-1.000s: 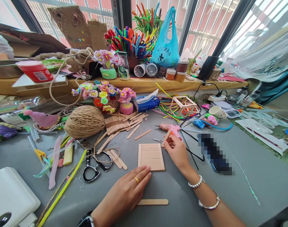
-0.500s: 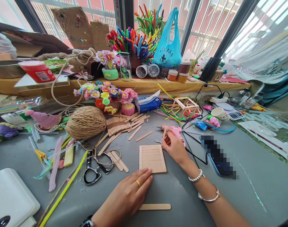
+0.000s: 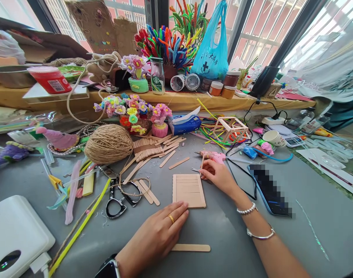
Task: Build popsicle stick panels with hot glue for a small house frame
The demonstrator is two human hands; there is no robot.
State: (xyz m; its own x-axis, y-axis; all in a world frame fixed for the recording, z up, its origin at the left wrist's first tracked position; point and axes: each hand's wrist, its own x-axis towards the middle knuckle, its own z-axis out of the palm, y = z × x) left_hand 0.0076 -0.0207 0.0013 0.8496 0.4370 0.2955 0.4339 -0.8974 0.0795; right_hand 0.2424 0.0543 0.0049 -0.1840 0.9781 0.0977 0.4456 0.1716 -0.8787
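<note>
The left hand (image 3: 156, 228) rests outstretched, loosely joined fingers on the near edge of the panel (image 3: 188, 189). Beside the panel's far right corner, the right hand (image 3: 218, 175) pinches a stick (image 3: 202, 159). Beyond the panel lies the glue gun (image 3: 215, 156).

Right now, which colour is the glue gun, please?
The glue gun is pink; the head view shows it best.

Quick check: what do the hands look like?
The left hand wears a gold ring and, at its wrist, a black-faced watch. The right hand has a silver beaded bracelet at the wrist and, farther up, a silver bangle. Both are ungloved.
</note>
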